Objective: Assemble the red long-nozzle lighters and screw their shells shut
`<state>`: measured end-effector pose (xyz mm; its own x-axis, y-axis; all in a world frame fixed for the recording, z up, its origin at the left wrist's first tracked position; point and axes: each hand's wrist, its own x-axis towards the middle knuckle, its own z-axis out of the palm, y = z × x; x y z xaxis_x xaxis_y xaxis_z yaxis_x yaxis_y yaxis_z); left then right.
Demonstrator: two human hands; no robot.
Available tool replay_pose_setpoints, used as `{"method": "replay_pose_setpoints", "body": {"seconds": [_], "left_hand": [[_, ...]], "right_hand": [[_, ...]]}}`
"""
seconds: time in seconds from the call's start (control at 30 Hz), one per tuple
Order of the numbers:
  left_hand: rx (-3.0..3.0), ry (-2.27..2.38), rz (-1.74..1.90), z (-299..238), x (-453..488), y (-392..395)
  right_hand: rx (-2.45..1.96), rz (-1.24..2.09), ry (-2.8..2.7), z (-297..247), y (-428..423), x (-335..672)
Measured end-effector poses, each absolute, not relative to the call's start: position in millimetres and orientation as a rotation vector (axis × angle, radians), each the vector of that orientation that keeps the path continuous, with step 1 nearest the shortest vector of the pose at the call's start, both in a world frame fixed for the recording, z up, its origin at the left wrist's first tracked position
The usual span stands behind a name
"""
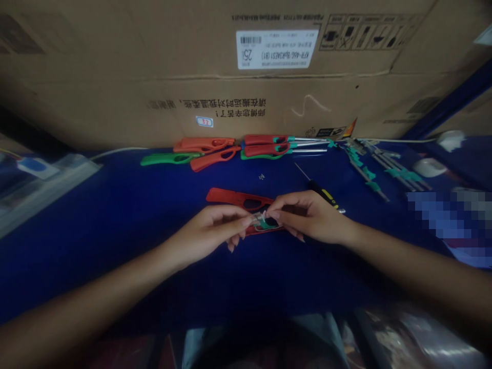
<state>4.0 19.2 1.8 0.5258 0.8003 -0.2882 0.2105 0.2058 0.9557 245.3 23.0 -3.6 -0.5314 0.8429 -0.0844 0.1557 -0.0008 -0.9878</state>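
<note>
My left hand (217, 225) pinches a small clear-and-green lighter part (262, 221) between thumb and fingers. My right hand (313, 215) has its fingertips closed at the other end of that part, where a small pale piece shows; the fingers hide its exact shape. One red lighter handle shell (226, 196) lies on the blue table just beyond my hands. A second red shell (253, 231) sits beneath the part, mostly covered by my fingers. Close behind my right hand lies a screwdriver (325, 193) with a black-and-yellow handle. A few tiny screws (262, 177) rest farther back.
Along the cardboard wall (154, 56) lie orange lighter handles (207, 144), a green handle (169, 158) and red lighters with metal tubes (265, 149). Several loose tubes with green parts (400, 171) are at the right. A white roundish object (429, 167) stands beside them.
</note>
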Motion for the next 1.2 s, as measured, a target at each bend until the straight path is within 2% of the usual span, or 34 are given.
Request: {"method": "replay_pose_setpoints", "body": {"seconds": [1.2], "left_hand": [[1.496, 0.973, 0.492, -6, 4, 14]], "right_hand": [[-1.068, 1.536, -1.79, -3, 18, 240]]}}
